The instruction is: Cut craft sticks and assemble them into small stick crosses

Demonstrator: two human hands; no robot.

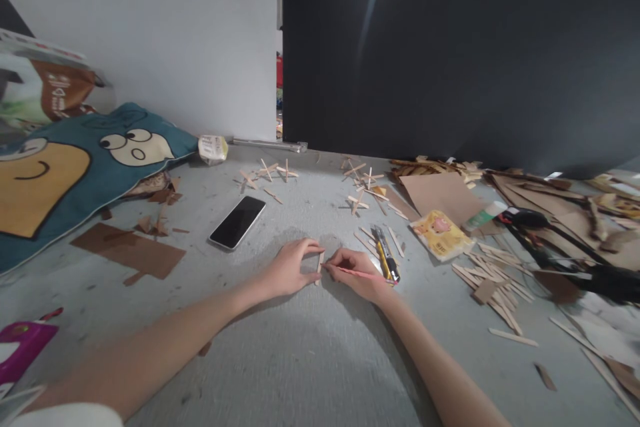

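Observation:
Between thumb and fingertips, my left hand grips a short wooden craft stick on the grey table. My right hand is closed around a thin pink pencil, its tip at the stick's right side and its other end pointing right. A yellow and black utility knife lies just beyond my right hand, with a few loose sticks around it. Up and left of my left hand lies a phone with a dark screen.
Small crossed-stick pieces stand at the back. On the right are a yellow packet, a glue stick, a pile of sticks and cardboard. A teal cushion and brown cardboard lie left.

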